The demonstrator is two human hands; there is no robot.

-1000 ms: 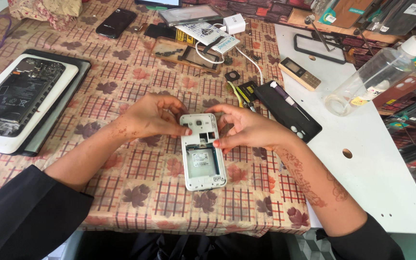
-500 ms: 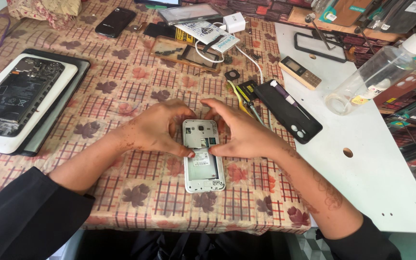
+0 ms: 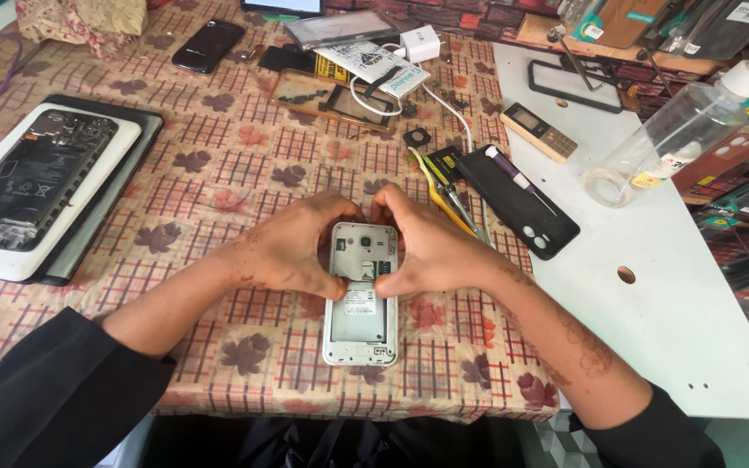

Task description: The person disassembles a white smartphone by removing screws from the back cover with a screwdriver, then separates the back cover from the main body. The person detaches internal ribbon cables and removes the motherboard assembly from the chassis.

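While the white phone (image 3: 361, 303) lies back-up and coverless near the front edge of the patterned tablecloth (image 3: 218, 165), it is gripped from both sides at its upper half. Far to the left of the phone, an opened tablet (image 3: 36, 186) with its dark insides exposed is seen resting on a white tray. Up and to the left of the phone, well apart from it, a black handset (image 3: 208, 45) is laid near the far edge. Just left of the phone, the left hand (image 3: 296, 251) is curled against the phone's left edge, fingers bent and closed onto the casing, the thumb pressed near the middle of the open back. Just right of the phone, the right hand (image 3: 426, 247) is likewise cupped around the right edge, its thumb set on the open back beside the other thumb. Above the phone, a charger with a coiled white cable (image 3: 392, 78) is seen. To the right of the phone, beyond the right hand, a black back cover (image 3: 522, 208) is laid with a screwdriver (image 3: 517, 178) across it. Farther right, a clear plastic bottle (image 3: 669, 143) is lying on the white table (image 3: 669, 286).
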